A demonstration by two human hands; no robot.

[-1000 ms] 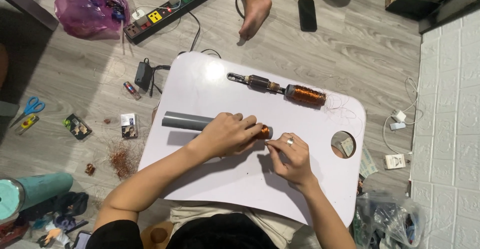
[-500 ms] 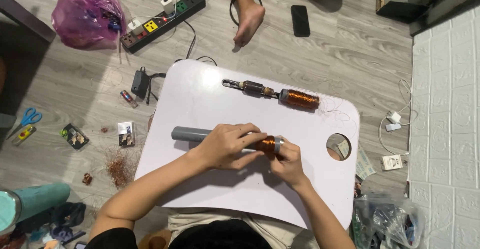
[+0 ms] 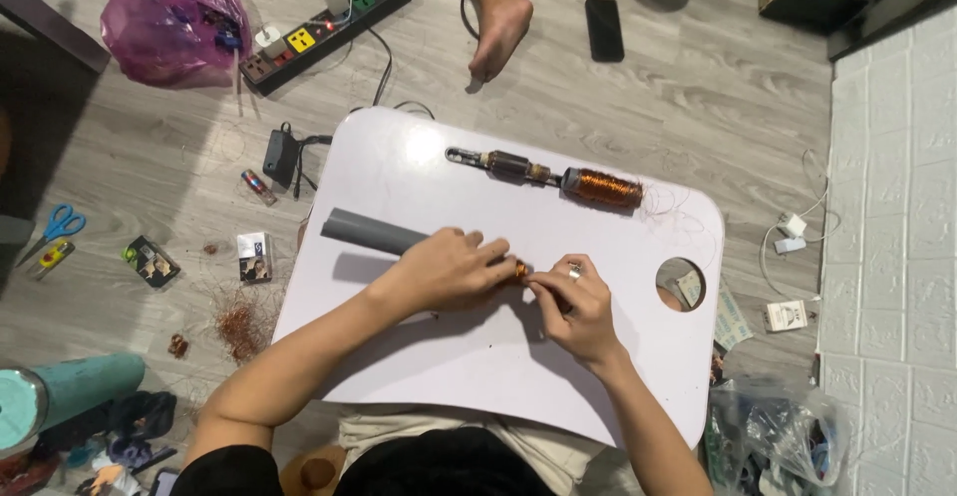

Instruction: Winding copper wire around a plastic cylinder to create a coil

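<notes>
- The left hand (image 3: 451,269) lies closed over the right end of a grey tube (image 3: 371,231), which rests on the white lap table (image 3: 478,356) near its middle, running out toward the left edge.
- A small winding of copper wire (image 3: 519,270) shows just past the left hand's fingertips, on the part of the tube that the two hands cover.
- The right hand (image 3: 576,307) meets the left at that winding, its fingertips pinched narrow against the copper; the grip looks closed on the wire or the tube end, though the fingers hide exactly which.
- A ring sits on one finger of the right hand.
- Near the far edge of the table lies a motor armature (image 3: 503,166) on its shaft, and touching its right end is a coil of copper wire (image 3: 602,187), with loose strands trailing toward the far right corner.
- An oval handle hole (image 3: 681,283) is cut close to the right edge of the table.
- On the wooden floor beyond the far edge stand a black power strip (image 3: 324,29), a pink plastic bag (image 3: 174,22), a dark phone (image 3: 603,28) and another person's bare foot (image 3: 500,27).
- Left of the table lie a black adapter (image 3: 280,156), blue-handled scissors (image 3: 55,227) and a tangle of copper scraps (image 3: 239,322).
</notes>
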